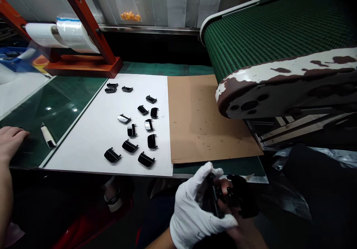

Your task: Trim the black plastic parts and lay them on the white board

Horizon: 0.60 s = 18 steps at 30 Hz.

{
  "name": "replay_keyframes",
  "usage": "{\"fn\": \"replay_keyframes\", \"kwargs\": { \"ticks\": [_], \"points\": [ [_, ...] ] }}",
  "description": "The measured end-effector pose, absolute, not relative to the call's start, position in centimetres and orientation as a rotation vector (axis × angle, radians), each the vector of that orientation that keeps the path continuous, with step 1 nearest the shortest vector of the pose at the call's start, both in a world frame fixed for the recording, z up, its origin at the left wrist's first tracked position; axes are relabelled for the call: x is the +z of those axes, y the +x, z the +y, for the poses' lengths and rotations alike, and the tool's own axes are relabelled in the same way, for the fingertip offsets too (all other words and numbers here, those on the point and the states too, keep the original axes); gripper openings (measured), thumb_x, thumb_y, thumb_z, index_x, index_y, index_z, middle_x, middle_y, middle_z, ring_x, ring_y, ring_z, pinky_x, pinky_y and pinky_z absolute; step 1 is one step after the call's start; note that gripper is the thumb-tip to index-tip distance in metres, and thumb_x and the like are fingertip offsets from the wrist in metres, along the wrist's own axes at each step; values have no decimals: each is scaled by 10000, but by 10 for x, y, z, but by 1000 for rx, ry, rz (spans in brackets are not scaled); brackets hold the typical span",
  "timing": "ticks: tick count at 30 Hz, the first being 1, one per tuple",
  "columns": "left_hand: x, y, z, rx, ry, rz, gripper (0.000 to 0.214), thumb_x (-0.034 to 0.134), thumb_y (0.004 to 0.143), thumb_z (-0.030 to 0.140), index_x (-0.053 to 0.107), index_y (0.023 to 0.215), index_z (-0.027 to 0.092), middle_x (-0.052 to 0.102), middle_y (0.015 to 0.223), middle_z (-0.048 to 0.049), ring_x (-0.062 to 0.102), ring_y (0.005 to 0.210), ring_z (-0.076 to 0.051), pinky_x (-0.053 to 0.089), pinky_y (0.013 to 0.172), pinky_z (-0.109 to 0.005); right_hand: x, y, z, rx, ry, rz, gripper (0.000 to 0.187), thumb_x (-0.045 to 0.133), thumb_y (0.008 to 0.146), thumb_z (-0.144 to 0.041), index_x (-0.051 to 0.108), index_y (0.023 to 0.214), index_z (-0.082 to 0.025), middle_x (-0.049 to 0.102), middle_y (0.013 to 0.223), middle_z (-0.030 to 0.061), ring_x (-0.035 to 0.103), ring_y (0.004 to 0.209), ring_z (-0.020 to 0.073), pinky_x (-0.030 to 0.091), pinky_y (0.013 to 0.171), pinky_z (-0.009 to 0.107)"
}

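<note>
My left hand (192, 208), in a white glove, is closed around a slim black plastic part (214, 197) held edge-on between thumb and fingers, in front of the table's edge. Right beside it, my bare right hand (237, 219) grips another dark, glossy black plastic part (245, 197); its fingers are partly hidden behind the black pieces, and I cannot tell how many pieces it holds. Several similar glossy black parts with small pegs, such as one black part (146, 159), lie scattered on a white sheet (89, 137) to the left.
Brown cardboard (192, 130) lies beside the sheet. A green conveyor belt (273, 29) overhangs the right. Film rolls (74, 35) hang on an orange-red stand (80, 64). Another person's hand (12, 141) rests at the left, near a white-handled cutter (48, 135).
</note>
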State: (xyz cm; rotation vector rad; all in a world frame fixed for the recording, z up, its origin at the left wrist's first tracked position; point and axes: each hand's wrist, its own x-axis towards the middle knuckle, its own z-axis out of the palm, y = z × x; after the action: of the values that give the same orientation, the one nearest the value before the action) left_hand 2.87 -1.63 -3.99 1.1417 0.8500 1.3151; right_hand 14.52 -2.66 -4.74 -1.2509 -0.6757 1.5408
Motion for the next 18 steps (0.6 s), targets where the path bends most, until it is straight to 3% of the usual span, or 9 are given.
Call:
{"fn": "replay_keyframes", "kwargs": {
  "ticks": [2,5,10,13,18],
  "points": [
    [-35,23,-12,1163,1292,961,736,848,598,301,545,1265,221,679,1130,-44,668,1005,-242,544,938,-342,-46,153,-24,1542,-1224,-646,470,689,583,-705,580,606,-249,454,553,-55,169,367,49,248,351,238],
    [-25,13,-5,883,1515,1026,591,828,602,251,622,1156,219,671,993,-9,663,876,-196,556,852,-279,-42,167,-24,1592,-1230,-658,407,807,530,-565,625,668,-228,436,547,-63,178,414,50,215,380,216],
    [-28,0,-10,530,1704,1097,446,790,626,172,644,1041,247,617,935,32,613,818,-146,514,773,-225,-46,176,-32,1678,-1365,-802,363,821,598,-376,530,531,-170,366,539,-64,247,485,71,201,440,219],
    [-41,0,-19,367,1803,1069,354,783,645,192,652,967,257,608,855,51,605,760,-134,501,703,-203,-51,173,-38,1709,-1470,-926,259,821,602,-286,607,549,-152,383,531,-58,298,508,83,219,475,231],
    [-51,3,-21,293,1887,1105,328,803,588,214,654,879,234,664,806,30,639,827,-212,535,801,-308,-47,181,-48,1610,-1520,-1015,302,791,631,-342,572,515,-168,386,548,-44,338,533,110,261,501,254]
  ]
}}
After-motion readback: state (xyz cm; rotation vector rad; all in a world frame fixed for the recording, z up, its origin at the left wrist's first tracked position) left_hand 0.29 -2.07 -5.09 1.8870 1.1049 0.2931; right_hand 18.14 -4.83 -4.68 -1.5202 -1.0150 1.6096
